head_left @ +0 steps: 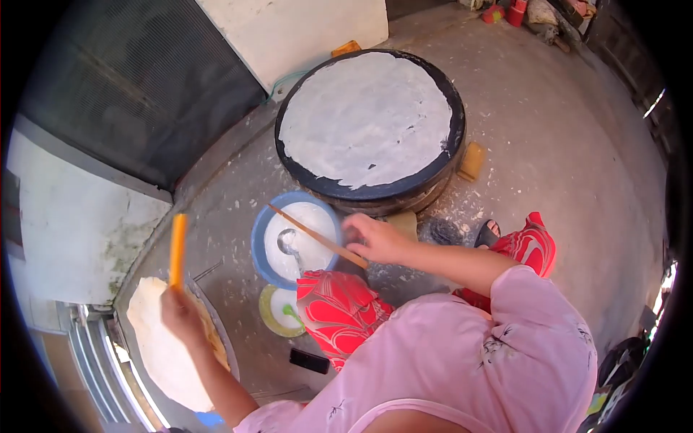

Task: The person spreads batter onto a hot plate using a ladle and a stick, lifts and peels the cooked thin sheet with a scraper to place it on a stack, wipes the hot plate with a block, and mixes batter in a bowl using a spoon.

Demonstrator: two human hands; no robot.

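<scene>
The right hand is the nearer of the two to the slender wooden stick, which lies just beside its fingers and slants over the blue plastic basin, its tapering end pointing away to the left and its broader end coming back under the palm. That hand has its fingers loosely curled; whether they touch the stick I cannot tell. Straight beyond it stands the round griddle, dark and thick-rimmed, bearing a thin, matte white layer of batter that is ragged at the border and broken by a few small dark gaps. The left hand is well apart, off to the left, with its fist closed round a flat, smooth orange stick whose long axis points forward, roughly towards the wall. Below that hand a large, pale, floppy flatbread with an uneven edge covers most of a round tray. In the basin, a metal ladle with a rounded, shiny bowl rests in smooth white liquid. Nearer the knee sits a small yellow-green bowl of white contents with a bright green utensil, and beside it a glossy black phone lies on the rough grey concrete floor.
</scene>
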